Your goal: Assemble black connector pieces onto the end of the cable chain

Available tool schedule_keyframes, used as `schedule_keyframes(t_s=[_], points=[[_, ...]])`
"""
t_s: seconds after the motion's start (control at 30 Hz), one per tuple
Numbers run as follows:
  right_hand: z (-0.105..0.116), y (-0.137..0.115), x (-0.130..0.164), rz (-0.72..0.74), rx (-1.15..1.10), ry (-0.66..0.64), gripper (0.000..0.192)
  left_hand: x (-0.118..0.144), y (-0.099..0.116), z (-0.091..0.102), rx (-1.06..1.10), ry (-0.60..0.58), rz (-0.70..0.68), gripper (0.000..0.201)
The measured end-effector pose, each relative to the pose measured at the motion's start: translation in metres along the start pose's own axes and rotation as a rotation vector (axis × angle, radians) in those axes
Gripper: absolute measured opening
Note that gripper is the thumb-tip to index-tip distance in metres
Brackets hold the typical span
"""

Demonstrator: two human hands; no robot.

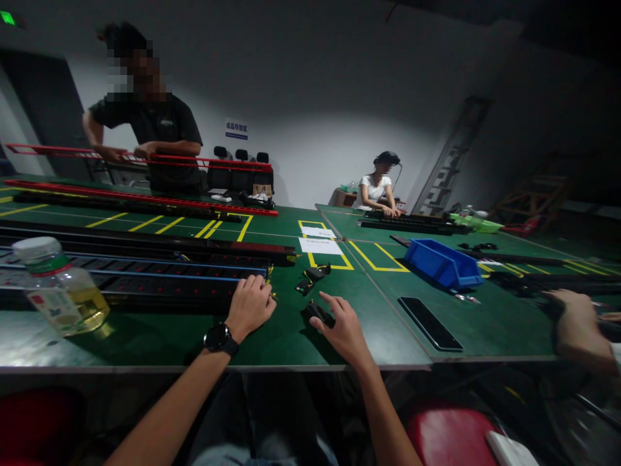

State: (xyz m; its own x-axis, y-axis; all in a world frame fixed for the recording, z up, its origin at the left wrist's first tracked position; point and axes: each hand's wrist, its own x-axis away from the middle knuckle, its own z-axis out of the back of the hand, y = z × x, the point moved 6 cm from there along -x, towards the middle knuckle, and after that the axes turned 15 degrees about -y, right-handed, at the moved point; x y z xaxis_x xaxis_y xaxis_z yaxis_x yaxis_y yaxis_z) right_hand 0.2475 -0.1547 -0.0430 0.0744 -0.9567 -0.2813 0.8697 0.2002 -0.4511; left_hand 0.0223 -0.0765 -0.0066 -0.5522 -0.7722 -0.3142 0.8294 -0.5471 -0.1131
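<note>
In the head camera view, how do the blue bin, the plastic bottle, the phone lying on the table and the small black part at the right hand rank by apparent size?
Largest to smallest, as they look:
1. plastic bottle, though it sits nearest the camera, so its real rank is unsure
2. blue bin and phone, too alike to separate
3. small black part at the right hand

Matt green table [272, 336], glossy plastic bottle [61, 288], glossy blue plastic bin [444, 262].
</note>
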Motion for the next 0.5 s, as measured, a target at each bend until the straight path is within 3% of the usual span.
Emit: schedule_keyframes(t_s=[0.2,0.4,0.5], points=[[-0.007,-0.002,-0.003,0.020,0.064,-0.098,0.039,0.000,0.000,0.000,0.000,-0.009,0.004,0.015],[0.007,0.019,0.005,-0.240,0.147,0.203,0.054,0.000,-0.001,0.000,0.023,-0.002,0.003,0.015],[0.003,0.023,0.004,-0.257,0.147,0.175,0.043,0.000,-0.001,-0.001,0.019,0.000,-0.003,0.015]])
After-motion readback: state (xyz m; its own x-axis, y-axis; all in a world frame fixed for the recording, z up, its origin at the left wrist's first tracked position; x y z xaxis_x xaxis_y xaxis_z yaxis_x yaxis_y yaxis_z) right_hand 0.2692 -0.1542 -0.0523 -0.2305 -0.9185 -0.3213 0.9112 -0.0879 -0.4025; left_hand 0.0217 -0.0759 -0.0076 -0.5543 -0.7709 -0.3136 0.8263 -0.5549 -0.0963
